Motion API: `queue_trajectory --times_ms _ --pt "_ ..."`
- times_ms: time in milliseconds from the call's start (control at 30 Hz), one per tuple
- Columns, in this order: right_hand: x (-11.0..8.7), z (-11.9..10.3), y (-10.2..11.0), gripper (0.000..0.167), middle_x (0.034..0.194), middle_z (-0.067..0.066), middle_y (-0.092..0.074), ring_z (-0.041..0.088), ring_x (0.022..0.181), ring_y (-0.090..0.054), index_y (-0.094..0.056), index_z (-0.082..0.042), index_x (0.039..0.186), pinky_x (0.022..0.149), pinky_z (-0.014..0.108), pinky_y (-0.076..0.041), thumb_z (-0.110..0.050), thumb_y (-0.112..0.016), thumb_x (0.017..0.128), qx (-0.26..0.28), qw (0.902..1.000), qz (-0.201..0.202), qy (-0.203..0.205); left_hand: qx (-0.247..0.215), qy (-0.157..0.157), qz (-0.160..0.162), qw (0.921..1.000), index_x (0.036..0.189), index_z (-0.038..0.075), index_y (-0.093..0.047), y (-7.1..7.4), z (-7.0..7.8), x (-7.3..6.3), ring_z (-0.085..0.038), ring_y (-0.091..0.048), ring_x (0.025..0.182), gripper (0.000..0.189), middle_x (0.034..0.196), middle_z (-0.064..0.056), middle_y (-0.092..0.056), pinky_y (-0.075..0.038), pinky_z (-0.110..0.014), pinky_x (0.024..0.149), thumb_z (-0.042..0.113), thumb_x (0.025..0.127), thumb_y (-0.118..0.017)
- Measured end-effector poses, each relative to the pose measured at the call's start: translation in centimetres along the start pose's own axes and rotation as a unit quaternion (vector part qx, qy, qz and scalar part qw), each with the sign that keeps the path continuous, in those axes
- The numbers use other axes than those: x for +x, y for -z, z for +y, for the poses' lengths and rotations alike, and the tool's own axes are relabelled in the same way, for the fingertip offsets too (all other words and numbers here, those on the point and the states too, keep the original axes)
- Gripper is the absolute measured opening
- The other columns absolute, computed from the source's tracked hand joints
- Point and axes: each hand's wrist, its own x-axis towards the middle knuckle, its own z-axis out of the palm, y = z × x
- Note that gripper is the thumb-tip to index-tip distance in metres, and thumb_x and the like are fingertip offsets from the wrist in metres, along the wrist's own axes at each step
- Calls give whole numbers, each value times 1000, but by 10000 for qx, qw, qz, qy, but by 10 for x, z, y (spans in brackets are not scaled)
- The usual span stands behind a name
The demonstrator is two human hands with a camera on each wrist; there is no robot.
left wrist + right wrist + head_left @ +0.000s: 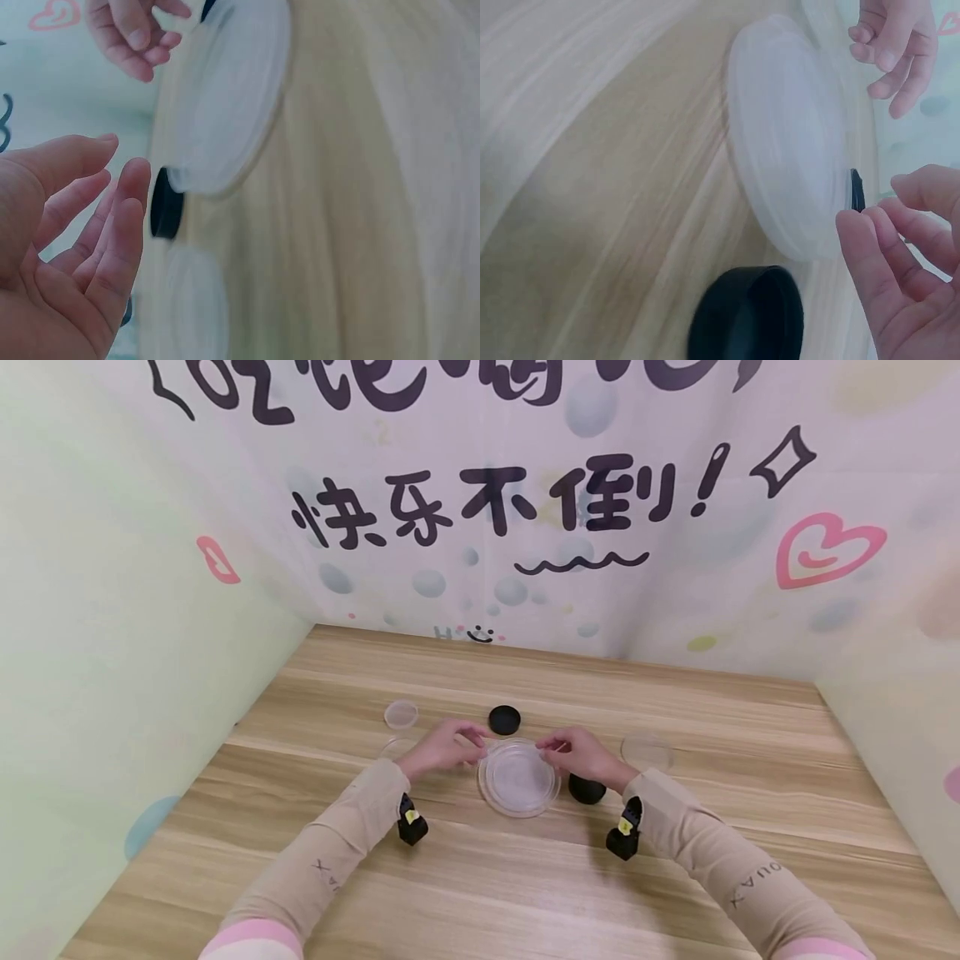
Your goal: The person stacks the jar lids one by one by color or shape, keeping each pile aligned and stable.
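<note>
Clear round plastic lids (517,783) lie on the wooden table, the smaller round one in the middle of the larger. My left hand (448,746) hovers at their upper left edge, fingers loosely bent, nothing in its grasp in the left wrist view. On the opposite side my right hand (583,754) has its fingertips right at the rim in the head view; the right wrist view shows thumb and fingers apart around nothing. Under the right hand sits a black round cap (742,319), hollow side showing. Another black round lid (504,720) lies just behind the clear lids.
A small clear disc (401,715) lies at the back left, with another clear disc (396,747) partly behind the left wrist. To the right is a faint clear disc (647,752). A printed cloth wall (480,593) closes off the table's back.
</note>
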Motion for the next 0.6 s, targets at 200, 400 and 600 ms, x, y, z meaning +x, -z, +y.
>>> queue_trajectory --times_ms 200,400,600 --pt "10 -11 -5 23 86 10 -58 19 68 -55 -60 6 103 53 28 -51 -8 -56 85 48 9999 22 116 -54 9 220 9997 113 -1 -55 24 -5 -6 -18 -62 74 33 94 -10 -59 -51 -33 65 8 82 -61" --pt "23 -29 -18 20 84 11 -60 23 69 -57 -60 8 100 54 31 -52 -5 -56 85 -92 9986 21 525 -59 -56 460 9989 115 -1 -54 47 -9 -17 -19 -62 75 34 96 -12 -58 -51 -39 68 8 83 -60" --pt "39 -49 -30 19 83 8 -60 22 72 -58 -60 5 100 56 24 -51 -6 -56 85 -173 9981 -35 584 -71 -150 626 9979 117 -1 -53 66 -16 -28 -27 -61 80 35 101 -18 -58 -50 -41 70 8 84 -60"
